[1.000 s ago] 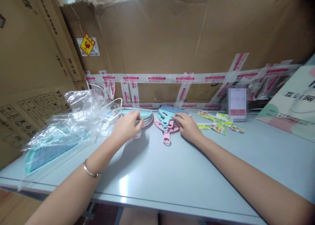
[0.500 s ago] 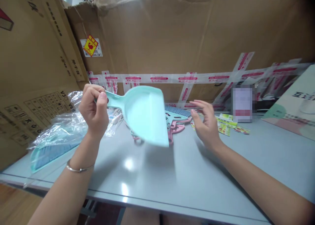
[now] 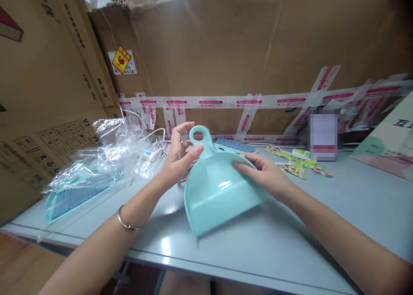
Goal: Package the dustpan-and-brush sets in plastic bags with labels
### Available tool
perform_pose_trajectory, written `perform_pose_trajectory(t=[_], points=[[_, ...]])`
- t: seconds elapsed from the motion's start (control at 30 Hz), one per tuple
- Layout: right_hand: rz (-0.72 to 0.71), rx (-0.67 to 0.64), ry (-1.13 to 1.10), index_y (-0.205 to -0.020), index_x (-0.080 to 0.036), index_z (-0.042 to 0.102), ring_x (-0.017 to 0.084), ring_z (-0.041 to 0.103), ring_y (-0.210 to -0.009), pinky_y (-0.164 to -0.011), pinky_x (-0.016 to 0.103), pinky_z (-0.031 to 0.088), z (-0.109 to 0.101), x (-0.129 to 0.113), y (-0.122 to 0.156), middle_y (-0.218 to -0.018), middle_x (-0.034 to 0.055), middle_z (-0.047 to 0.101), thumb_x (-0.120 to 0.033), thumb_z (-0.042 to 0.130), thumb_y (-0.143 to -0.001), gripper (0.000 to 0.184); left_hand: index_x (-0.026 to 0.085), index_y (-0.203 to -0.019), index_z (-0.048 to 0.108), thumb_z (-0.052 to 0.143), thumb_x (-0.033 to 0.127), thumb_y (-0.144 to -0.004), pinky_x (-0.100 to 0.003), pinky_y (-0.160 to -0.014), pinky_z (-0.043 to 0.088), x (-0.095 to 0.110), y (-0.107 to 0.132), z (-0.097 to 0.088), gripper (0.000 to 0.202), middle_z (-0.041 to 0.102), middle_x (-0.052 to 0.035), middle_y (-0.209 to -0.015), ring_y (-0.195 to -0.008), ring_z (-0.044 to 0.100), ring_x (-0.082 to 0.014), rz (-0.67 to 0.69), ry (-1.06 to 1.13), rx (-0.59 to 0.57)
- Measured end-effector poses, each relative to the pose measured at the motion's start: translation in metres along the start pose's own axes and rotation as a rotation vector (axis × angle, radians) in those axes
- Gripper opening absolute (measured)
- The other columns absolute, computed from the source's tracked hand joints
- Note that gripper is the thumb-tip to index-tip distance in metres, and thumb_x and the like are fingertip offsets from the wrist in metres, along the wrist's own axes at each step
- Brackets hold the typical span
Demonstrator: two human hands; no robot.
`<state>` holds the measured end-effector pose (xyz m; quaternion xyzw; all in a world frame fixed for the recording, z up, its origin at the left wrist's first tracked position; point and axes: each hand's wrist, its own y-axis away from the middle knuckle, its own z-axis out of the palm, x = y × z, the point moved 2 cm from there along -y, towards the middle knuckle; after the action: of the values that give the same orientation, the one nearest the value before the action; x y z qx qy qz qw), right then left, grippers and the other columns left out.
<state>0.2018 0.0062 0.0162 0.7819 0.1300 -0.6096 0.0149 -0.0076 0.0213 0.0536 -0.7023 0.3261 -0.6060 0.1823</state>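
Observation:
A mint-green dustpan (image 3: pixel 222 187) is held tilted above the table, its handle loop pointing up and its wide lip down toward me. My right hand (image 3: pixel 263 172) pinches its right rim, thumb on the inside face. Beside the handle is my left hand (image 3: pixel 182 153), thumb and fingers apart; the thumb tip overlaps the handle's left edge, and whether it touches I cannot tell. Behind the dustpan lies a brush with blue bristles (image 3: pixel 234 145), mostly hidden. Some pink plastic parts (image 3: pixel 183 178) show between the left hand and the pan.
At left, another blue-bristled brush (image 3: pixel 80 200) lies under clear plastic wrap (image 3: pixel 106 157). Green and yellow paper labels (image 3: pixel 297 160) lie at right, near a blurred upright card (image 3: pixel 323 135). Large cardboard boxes (image 3: pixel 206 49) stand behind the grey table (image 3: pixel 355 226).
The dustpan has turned from handle-left to handle-up and come lower and right. My right hand has taken hold of its rim, while my left hand has moved right and loosened its fingers.

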Motion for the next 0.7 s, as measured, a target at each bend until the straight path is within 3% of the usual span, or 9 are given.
perform_pose_trajectory(t=[0.07, 0.17, 0.33, 0.47, 0.57, 0.63, 0.7], points=[[0.007, 0.159, -0.070, -0.076, -0.020, 0.054, 0.013, 0.051, -0.054, -0.048, 0.025, 0.040, -0.006, 0.003, -0.003, -0.065, -0.0017, 0.056, -0.052, 0.063, -0.069, 0.034, 0.027, -0.121, 0.039, 0.053, 0.040, -0.083, -0.028, -0.066, 0.052, -0.008, 0.002, 0.000, 0.042, 0.048, -0.0090, -0.126, -0.091, 0.060, -0.0169, -0.184, 0.029, -0.037], [0.008, 0.284, -0.124, -0.075, -0.022, 0.051, 0.017, 0.055, -0.061, -0.052, 0.028, 0.044, -0.011, 0.008, -0.006, -0.069, -0.0005, 0.058, -0.049, 0.063, -0.067, 0.031, 0.025, -0.119, 0.044, 0.051, 0.042, -0.084, -0.029, -0.073, 0.052, -0.015, 0.006, 0.004, 0.039, 0.054, -0.0086, -0.122, -0.101, 0.058, -0.0197, -0.364, -0.008, -0.158], [0.074, 0.258, -0.156, -0.075, -0.022, 0.052, 0.014, 0.050, -0.054, -0.048, 0.025, 0.040, -0.007, 0.014, -0.007, -0.065, -0.0027, 0.056, -0.048, 0.065, -0.065, 0.031, 0.024, -0.115, 0.053, 0.054, 0.039, -0.082, -0.031, -0.079, 0.050, -0.026, 0.014, 0.015, 0.036, 0.062, -0.0056, -0.113, -0.101, 0.059, -0.0201, -0.466, -0.032, -0.188], [0.051, 0.244, -0.122, -0.071, -0.020, 0.052, 0.013, 0.049, -0.052, -0.049, 0.025, 0.039, -0.011, 0.023, -0.010, -0.058, -0.0026, 0.052, -0.062, 0.053, -0.073, 0.042, 0.022, -0.107, 0.061, 0.054, 0.036, -0.081, -0.033, -0.079, 0.049, -0.037, 0.018, 0.018, 0.030, 0.067, -0.0030, -0.103, -0.094, 0.062, -0.0203, -0.559, 0.020, -0.150], [-0.105, 0.343, 0.200, -0.074, -0.019, 0.055, 0.016, 0.054, -0.059, -0.056, 0.028, 0.043, -0.025, 0.036, -0.020, -0.064, 0.0017, 0.058, -0.062, 0.040, -0.082, 0.047, 0.022, -0.106, 0.063, 0.057, 0.037, -0.078, -0.034, -0.075, 0.049, -0.042, 0.021, 0.018, 0.032, 0.069, -0.0022, -0.096, -0.089, 0.063, -0.0219, -0.636, 0.056, -0.135], [-0.239, 0.399, 0.497, -0.084, -0.018, 0.058, 0.020, 0.058, -0.075, -0.068, 0.034, 0.047, -0.033, 0.046, -0.028, -0.082, 0.0074, 0.063, -0.053, 0.041, -0.085, 0.039, 0.022, -0.104, 0.064, 0.059, 0.036, -0.076, -0.035, -0.073, 0.050, -0.044, 0.022, 0.018, 0.032, 0.069, -0.0026, -0.094, -0.087, 0.063, -0.0228, -0.665, 0.073, -0.118], [-0.323, 0.407, 0.676, -0.100, -0.016, 0.059, 0.027, 0.055, -0.099, -0.085, 0.045, 0.043, -0.037, 0.057, -0.038, -0.107, 0.0141, 0.061, -0.043, 0.045, -0.083, 0.034, 0.021, -0.101, 0.065, 0.060, 0.035, -0.074, -0.035, -0.073, 0.050, -0.045, 0.023, 0.019, 0.031, 0.069, -0.0032, -0.096, -0.087, 0.063, -0.0231, -0.687, 0.074, -0.113]])
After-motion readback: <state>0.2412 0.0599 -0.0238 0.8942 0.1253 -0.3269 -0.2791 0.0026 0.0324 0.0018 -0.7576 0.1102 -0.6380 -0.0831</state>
